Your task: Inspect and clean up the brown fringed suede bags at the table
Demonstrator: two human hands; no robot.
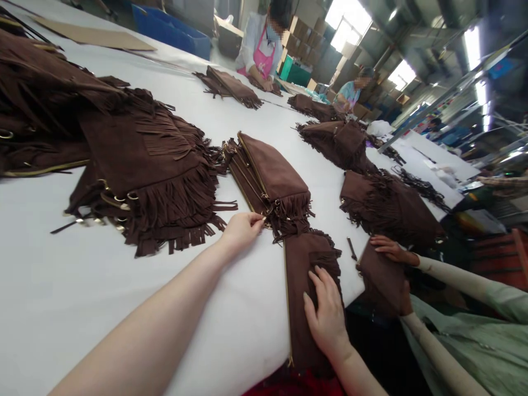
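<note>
With thumb and fingers pinched, my left hand (242,230) grips a small zipper pull (264,219) beside a stack of brown fringed pouches (272,168). Gold zippers run along the edges of that stack. My right hand (325,308) lies spread on a brown fringed pouch (299,269) nearer to me, fingers resting on its fringe. This pouch lies flat at the table's edge, its gold zipper along the left side. Part of it is covered by my right hand.
A large pile of brown fringed bags (160,154) covers the left of the white table (231,308). More bags (391,209) lie to the right, where a co-worker's hands (391,250) hold a brown pouch (381,275). Two people work across the table. A blue bin (171,33) stands behind.
</note>
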